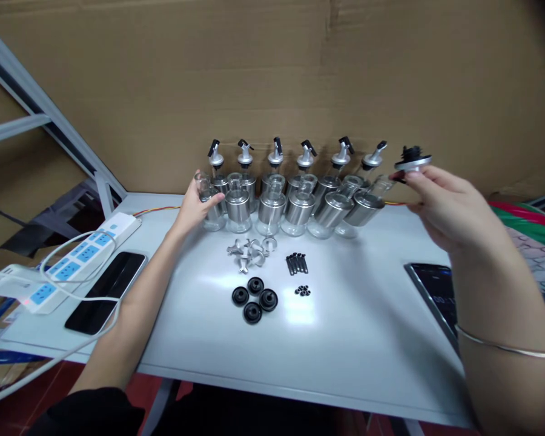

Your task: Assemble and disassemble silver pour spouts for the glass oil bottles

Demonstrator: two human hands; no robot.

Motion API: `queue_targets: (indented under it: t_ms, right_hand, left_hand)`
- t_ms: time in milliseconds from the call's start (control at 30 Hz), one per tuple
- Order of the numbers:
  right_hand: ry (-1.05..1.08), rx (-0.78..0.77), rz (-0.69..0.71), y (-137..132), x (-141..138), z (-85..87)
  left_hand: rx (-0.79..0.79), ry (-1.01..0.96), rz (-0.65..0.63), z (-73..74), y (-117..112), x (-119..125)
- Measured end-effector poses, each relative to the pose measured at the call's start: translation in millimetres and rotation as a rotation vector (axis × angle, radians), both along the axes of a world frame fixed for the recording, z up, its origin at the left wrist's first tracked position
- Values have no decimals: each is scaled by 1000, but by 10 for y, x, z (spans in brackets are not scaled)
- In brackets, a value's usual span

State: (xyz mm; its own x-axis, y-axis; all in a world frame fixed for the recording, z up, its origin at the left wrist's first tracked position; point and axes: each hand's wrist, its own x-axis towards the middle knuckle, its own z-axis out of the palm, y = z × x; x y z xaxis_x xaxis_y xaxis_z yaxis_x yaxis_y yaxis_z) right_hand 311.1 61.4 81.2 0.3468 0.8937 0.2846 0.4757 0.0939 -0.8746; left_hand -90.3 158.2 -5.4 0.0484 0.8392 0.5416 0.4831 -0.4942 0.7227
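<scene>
My left hand (195,206) is wrapped round the leftmost open glass bottle (214,221), which has a steel sleeve and stands in the front row. Raised at the right, my right hand (449,206) pinches a pourer stopper (412,158), its black ribbed plug pointing up; my fingers hide part of it. Along the front row are several more open bottles (271,209). Behind them stand several bottles topped with silver pourers (275,156) and black levers. On the table (345,339) lie silver spout pieces (253,251), black levers (297,264), small black rings (303,290) and black round stoppers (267,300).
A white power strip (84,260) with loose cables lies at the left beside a dark phone (106,293). Another device with a lit display (436,290) rests under my right forearm. A cardboard wall (272,72) closes off the back, behind the bottles.
</scene>
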Motion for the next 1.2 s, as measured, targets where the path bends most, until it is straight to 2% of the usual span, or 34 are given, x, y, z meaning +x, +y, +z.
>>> queue_targets:
  t_ms: [100, 233, 400, 633, 833, 1067, 1133, 1200]
  right_hand:
    - [194, -178, -19, -32, -80, 51]
    - [278, -248, 33, -77, -200, 117]
    - [329, -230, 70, -66, -191, 86]
    - [325, -233, 106, -45, -183, 45]
    - [331, -239, 88, -40, -159, 39]
    - [347, -203, 105, 7, -67, -46]
    - [301, -203, 109, 34, -24, -98]
    - [125, -110, 120, 73, 34, -160]
  left_hand:
    - [-15, -5, -50, 50, -50, 55]
    - [-12, 18, -75, 90, -97, 112]
    - [-20, 27, -111, 101, -122, 137]
    - [-21, 37, -82, 92, -121, 134]
    - [-30, 20, -77, 84, -128, 144]
    - [-35, -14, -98, 71, -116, 148]
    - [-29, -5, -94, 73, -118, 148]
    - [-24, -2, -93, 63, -111, 140]
